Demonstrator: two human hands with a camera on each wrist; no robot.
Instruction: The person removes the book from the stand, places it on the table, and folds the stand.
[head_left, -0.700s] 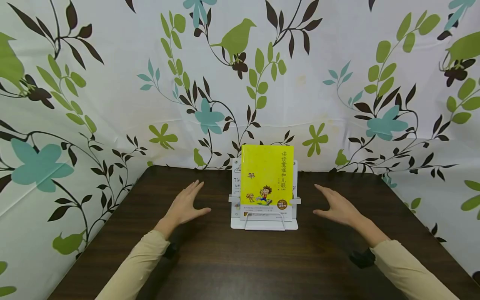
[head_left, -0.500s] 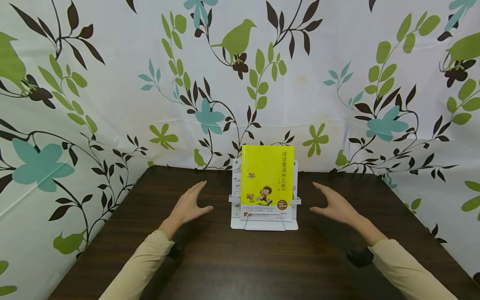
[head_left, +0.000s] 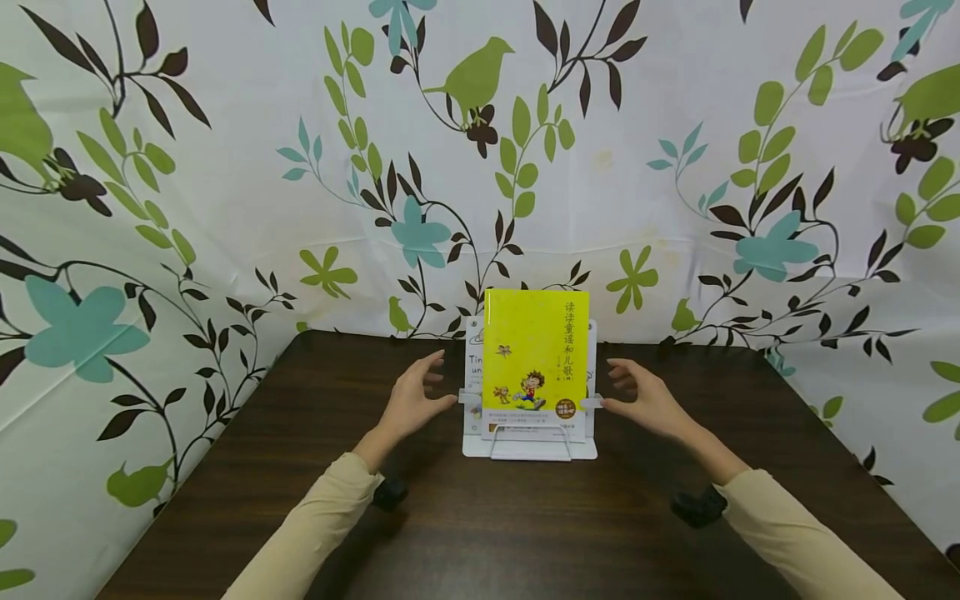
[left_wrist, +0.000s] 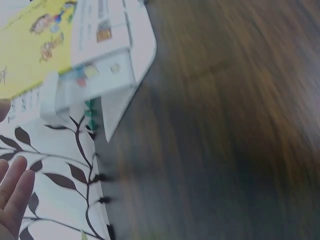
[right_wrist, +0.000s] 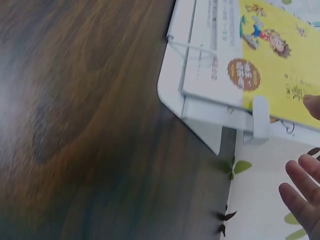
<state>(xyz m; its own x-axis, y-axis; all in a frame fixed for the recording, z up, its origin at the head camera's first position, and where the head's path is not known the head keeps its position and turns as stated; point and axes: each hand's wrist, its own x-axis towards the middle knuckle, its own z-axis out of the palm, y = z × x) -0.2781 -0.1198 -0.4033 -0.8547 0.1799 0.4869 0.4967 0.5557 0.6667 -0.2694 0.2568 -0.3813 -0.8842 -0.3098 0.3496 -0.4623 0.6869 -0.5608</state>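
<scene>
A yellow children's book [head_left: 534, 346] with Chinese characters stands upright on a white book stand [head_left: 470, 447]. Behind it, a white printed sheet or book [head_left: 472, 367] shows at the sides. My left hand [head_left: 408, 404] is at the stand's left side, thumb tip by the left side clip [left_wrist: 49, 97]. On the other side my right hand [head_left: 651, 406] mirrors it, its thumb near the right clip [right_wrist: 260, 120]. Both hands have fingers spread from the thumb and slightly bent, with nothing held. Whether either thumb touches the stand cannot be told.
The stand sits toward the back of a dark wooden table [head_left: 495, 525]. A white cloth [head_left: 615, 208] printed with leaves, birds and flowers hangs close behind the table. A black wrist device [head_left: 697, 506] is under the right forearm, another [head_left: 390, 493] under the left.
Both hands have moved inward, from well apart on either side to close beside the stand, and their fingers have bent a little. The book and stand have stayed in place.
</scene>
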